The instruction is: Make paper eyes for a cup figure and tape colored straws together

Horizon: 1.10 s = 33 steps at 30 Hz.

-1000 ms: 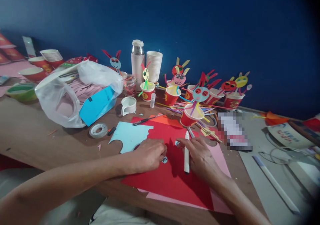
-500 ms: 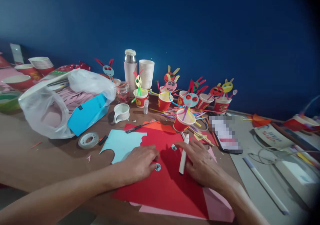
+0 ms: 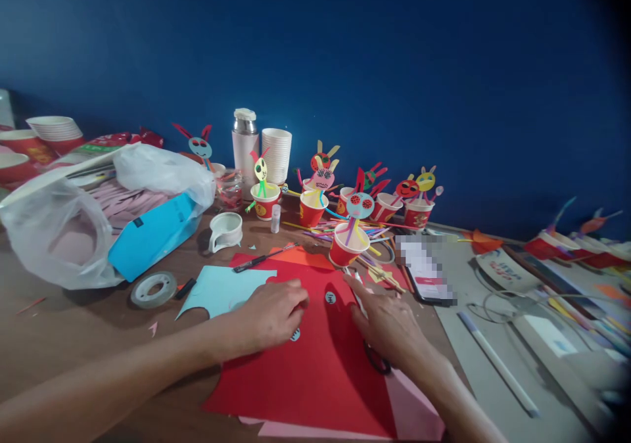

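Head view: our right hand [image 3: 392, 318] spreads over red paper [image 3: 315, 384]; our left hand [image 3: 276, 313], pinch unclear, curls beside a disc [image 3: 296, 335].

The brown table [image 3: 89, 318] carries a red paper sheet [image 3: 300, 390], the landmark here. Pink paper [image 3: 414, 400] shows from under the sheet's near right side; light-blue paper [image 3: 221, 288] lies at its left. Farther left of it are a tape roll [image 3: 152, 290] and a stuffed plastic bag [image 3: 34, 233]. Beyond it stand a small white cup [image 3: 227, 236] and a red paper cup [image 3: 348, 251]; a phone [image 3: 428, 284] lies to its right.
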Each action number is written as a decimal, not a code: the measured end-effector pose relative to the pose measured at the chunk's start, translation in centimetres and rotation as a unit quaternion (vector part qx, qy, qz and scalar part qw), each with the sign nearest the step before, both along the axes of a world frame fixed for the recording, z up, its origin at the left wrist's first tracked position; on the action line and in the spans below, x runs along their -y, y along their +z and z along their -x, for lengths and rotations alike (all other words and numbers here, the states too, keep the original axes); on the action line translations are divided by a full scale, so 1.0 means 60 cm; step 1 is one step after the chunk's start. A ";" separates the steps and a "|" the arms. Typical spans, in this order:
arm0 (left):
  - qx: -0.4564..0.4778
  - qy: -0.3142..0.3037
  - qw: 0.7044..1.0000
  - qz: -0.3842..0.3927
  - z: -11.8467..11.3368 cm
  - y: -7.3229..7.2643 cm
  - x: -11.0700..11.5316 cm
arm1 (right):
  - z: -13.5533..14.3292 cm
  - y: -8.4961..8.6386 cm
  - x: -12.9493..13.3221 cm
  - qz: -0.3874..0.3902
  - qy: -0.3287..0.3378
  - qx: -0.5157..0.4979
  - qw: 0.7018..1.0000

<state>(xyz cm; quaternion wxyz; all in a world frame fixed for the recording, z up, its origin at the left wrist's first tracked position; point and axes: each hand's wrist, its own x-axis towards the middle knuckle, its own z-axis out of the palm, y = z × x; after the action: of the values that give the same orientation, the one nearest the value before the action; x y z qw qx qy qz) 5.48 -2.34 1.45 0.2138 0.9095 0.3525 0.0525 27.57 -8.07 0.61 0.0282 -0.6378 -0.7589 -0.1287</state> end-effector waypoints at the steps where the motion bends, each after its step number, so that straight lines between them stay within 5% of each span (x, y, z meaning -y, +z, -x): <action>1: 0.008 -0.004 1.000 -0.005 -0.010 0.005 -0.008 | 0.001 -0.006 0.000 -0.005 -0.003 0.017 1.000; 9: 0.019 0.001 1.000 0.011 -0.078 0.003 -0.051 | 0.006 -0.015 0.004 0.011 -0.052 0.057 0.997; 28: 0.045 0.042 0.997 0.040 -0.087 -0.009 -0.049 | 0.006 -0.016 0.003 -0.032 -0.039 -0.013 0.999; 33: 0.146 0.043 0.988 0.011 -0.040 0.034 -0.084 | 0.000 -0.017 0.001 -0.024 -0.025 0.006 0.999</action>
<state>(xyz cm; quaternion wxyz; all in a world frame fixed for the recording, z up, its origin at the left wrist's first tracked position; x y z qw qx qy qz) 7.85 2.67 3.51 0.2711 0.8737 0.3565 0.1901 27.60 -8.13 -0.44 0.0358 -0.6548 -0.7395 -0.1516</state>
